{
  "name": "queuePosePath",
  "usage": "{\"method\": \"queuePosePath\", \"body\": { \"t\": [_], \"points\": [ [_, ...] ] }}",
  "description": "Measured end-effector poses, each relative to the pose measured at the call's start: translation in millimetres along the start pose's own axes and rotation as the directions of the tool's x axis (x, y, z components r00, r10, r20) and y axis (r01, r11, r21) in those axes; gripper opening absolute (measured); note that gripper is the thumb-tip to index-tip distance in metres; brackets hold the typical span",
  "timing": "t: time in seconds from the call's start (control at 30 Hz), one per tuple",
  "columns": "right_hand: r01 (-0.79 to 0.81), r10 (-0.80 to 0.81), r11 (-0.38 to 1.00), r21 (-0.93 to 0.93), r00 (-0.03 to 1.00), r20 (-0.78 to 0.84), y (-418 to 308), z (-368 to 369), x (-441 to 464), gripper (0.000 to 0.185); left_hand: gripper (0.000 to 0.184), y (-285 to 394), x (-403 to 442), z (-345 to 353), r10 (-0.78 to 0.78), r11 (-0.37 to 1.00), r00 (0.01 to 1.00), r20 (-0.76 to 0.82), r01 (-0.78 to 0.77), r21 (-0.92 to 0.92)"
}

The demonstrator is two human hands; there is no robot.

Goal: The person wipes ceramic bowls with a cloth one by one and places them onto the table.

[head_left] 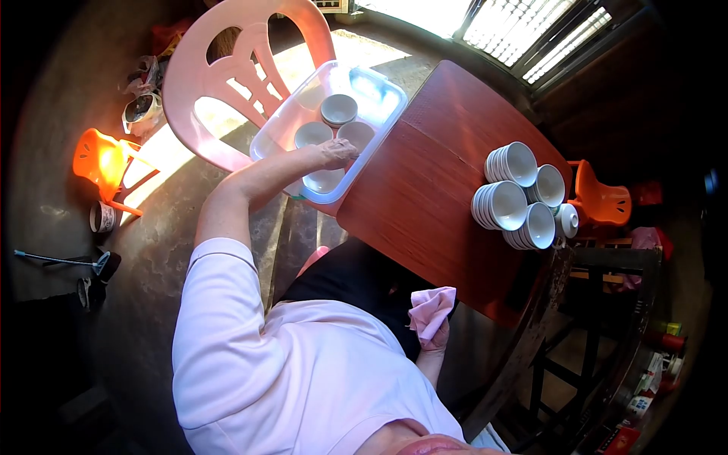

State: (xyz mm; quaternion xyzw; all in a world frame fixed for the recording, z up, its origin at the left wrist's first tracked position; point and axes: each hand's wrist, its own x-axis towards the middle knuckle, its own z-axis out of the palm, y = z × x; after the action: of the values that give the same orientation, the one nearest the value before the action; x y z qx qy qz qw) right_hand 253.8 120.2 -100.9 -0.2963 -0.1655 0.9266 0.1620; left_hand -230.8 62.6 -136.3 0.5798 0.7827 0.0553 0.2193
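Observation:
My left hand (pixel 337 154) reaches into a clear plastic bin (pixel 393 102), its fingers curled at the rim of a white bowl (pixel 356 135). Some fingertips are hard to make out. Other white bowls lie around it, one (pixel 339 109) farther back and another (pixel 324 180) under my wrist. Low by my lap, my right hand (pixel 434 341) is closed around a crumpled pink cloth (pixel 431 312).
Several stacks of white bowls (pixel 507 205) lie tipped on the red-brown table (pixel 432 174), beside a small lidded white pot (pixel 567 220). A pink chair (pixel 189 98) stands behind the bin. Orange chairs (pixel 100 163) and a dark wooden chair (pixel 523 341) are around.

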Motion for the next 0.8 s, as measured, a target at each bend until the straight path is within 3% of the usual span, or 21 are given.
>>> {"method": "queuePosePath", "body": {
  "t": [0.1, 0.17, 0.3, 0.4, 0.5, 0.6, 0.67, 0.7, 0.73, 0.77, 0.8],
  "points": [
    [0.011, -0.015, 0.998, 0.062, 0.998, 0.067, 1.4, -10.2, 0.0, 0.038, 0.030, 0.0, -2.6, -3.2, 0.046, 0.998, 0.999, 0.006, -0.046, -0.049],
    [-0.029, -0.009, 0.978, 0.206, 0.983, 0.183, 3.5, -42.7, 3.9, 0.060, 0.032, 3.4, -6.8, -9.2, 0.057, 0.996, 0.998, 0.018, -0.056, -0.075],
    [-0.043, -0.025, 0.966, 0.254, 0.966, 0.258, 4.2, -48.3, 5.7, 0.056, 0.032, 6.0, -5.4, -13.9, 0.087, 0.996, 0.995, 0.054, -0.086, -0.019],
    [-0.038, -0.051, 0.961, 0.274, 0.949, 0.311, 6.7, -51.0, 6.3, 0.053, 0.029, -11.3, 6.2, 5.8, 0.149, 0.989, 0.987, -0.059, -0.149, 0.001],
    [-0.056, -0.064, 0.956, 0.288, 0.917, 0.393, 6.9, -62.7, 8.6, 0.048, 0.028, -6.0, 3.3, -20.5, 0.052, 0.998, 0.973, -0.226, -0.056, -0.011],
    [-0.016, -0.096, 0.966, 0.259, 0.904, 0.416, 5.7, -64.2, 9.0, 0.047, 0.026, 40.9, -26.0, -76.6, 0.008, 0.981, 0.797, -0.603, -0.123, -0.149],
    [0.193, -0.243, 0.970, 0.150, 0.839, 0.487, 3.9, -61.7, 14.5, 0.047, 0.023, 131.5, -76.4, -140.2, -0.102, 0.784, 0.805, -0.585, -0.297, -0.546],
    [0.263, -0.294, 0.955, 0.133, 0.812, 0.504, 1.3, -60.3, 15.5, 0.047, 0.020, 176.6, -107.6, -164.4, -0.032, 0.593, 0.831, -0.556, -0.432, -0.680],
    [0.320, -0.326, 0.942, 0.098, 0.809, 0.490, -0.5, -59.9, 15.4, 0.046, 0.018, 213.0, -123.0, -166.0, 0.107, 0.171, 0.766, -0.634, -0.642, -0.747],
    [0.355, -0.348, 0.932, 0.078, 0.809, 0.475, -2.4, -63.4, 17.3, 0.045, 0.018, 249.8, -149.1, -176.1, 0.286, -0.246, 0.730, -0.621, -0.571, -0.783],
    [0.368, -0.354, 0.928, 0.058, 0.824, 0.442, -4.6, -63.5, 19.5, 0.045, 0.019, 275.8, -178.9, -195.0, 0.487, -0.299, 0.741, -0.463, -0.357, -0.885]
  ]
}}
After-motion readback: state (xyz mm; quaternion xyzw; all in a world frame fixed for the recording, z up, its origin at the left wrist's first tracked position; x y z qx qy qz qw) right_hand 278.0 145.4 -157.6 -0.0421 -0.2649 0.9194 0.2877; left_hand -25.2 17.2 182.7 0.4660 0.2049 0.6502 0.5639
